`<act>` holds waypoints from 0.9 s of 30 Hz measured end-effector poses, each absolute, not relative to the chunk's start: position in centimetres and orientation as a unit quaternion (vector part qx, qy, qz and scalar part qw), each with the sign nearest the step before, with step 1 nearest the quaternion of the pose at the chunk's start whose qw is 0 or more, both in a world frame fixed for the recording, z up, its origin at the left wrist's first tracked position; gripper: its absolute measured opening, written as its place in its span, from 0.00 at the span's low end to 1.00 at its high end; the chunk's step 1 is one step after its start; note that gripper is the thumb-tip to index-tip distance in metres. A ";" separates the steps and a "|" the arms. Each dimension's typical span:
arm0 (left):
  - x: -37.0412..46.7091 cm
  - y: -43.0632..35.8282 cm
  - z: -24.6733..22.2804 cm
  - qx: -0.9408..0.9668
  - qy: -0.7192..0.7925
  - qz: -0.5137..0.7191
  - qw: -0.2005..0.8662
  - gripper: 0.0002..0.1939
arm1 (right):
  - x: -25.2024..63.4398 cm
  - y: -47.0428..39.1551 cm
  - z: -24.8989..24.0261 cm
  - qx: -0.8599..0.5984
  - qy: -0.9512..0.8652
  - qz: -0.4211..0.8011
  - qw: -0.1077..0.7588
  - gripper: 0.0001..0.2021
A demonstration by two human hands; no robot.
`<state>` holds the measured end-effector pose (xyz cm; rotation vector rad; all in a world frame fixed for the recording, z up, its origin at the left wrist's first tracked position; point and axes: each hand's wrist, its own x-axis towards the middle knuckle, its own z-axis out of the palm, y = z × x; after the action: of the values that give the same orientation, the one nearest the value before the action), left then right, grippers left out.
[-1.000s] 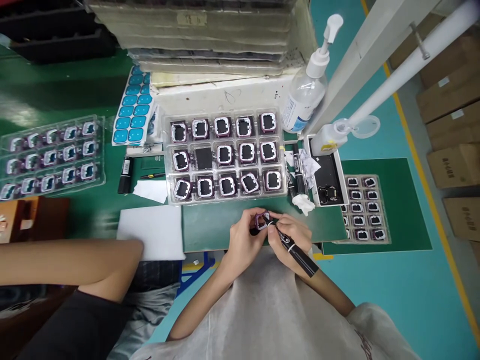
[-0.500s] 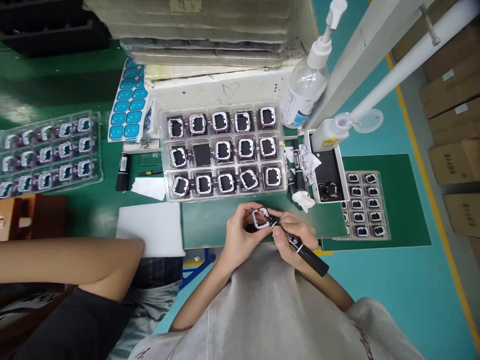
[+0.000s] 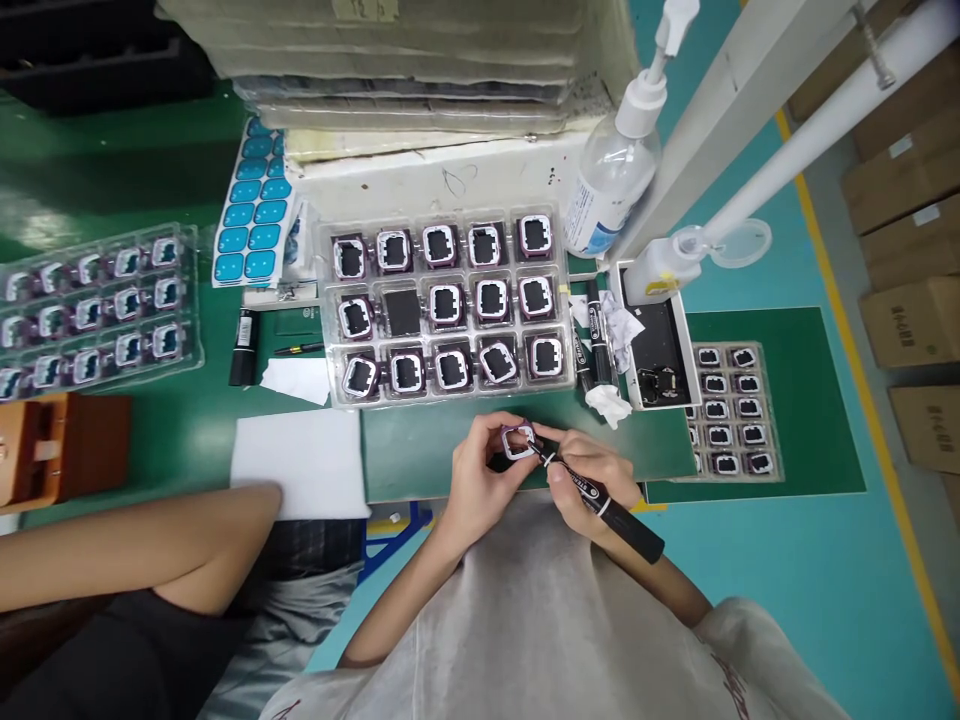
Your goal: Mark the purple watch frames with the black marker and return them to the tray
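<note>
Between thumb and fingers my left hand (image 3: 484, 475) holds a small purple and white frame (image 3: 517, 441) near the table's front edge. A black marker (image 3: 609, 508) is gripped in my right hand (image 3: 589, 480), and its tip touches or nearly touches the right side of the frame. Just beyond my hands lies a clear plastic tray (image 3: 442, 395) with rows of similar frames; one compartment in its middle row shows only a dark square (image 3: 403, 311).
Right of the tray lie more markers (image 3: 598, 330), crumpled tissue (image 3: 608, 404) and a white box (image 3: 694, 372). A pump bottle (image 3: 611, 190) stands behind them. At left are a white foam sheet (image 3: 296, 460), an orange box (image 3: 90, 450), another tray (image 3: 196, 330) and another person's arm (image 3: 180, 540).
The frame and marker have shifted slightly within my hands' small working area. The other person's arm at left has moved lower, showing more of the orange box.
</note>
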<state>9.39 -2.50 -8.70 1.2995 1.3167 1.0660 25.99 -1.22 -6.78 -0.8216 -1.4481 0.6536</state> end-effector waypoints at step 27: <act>-0.9 12.4 -3.6 0.728 0.619 0.293 -0.025 0.20 | 26.3 -2.7 -10.4 -0.414 -0.534 0.269 0.686 0.09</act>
<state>-0.91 12.44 -3.57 2.3260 1.9760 0.9352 26.31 -2.69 -10.38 -0.9273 -1.1955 0.6034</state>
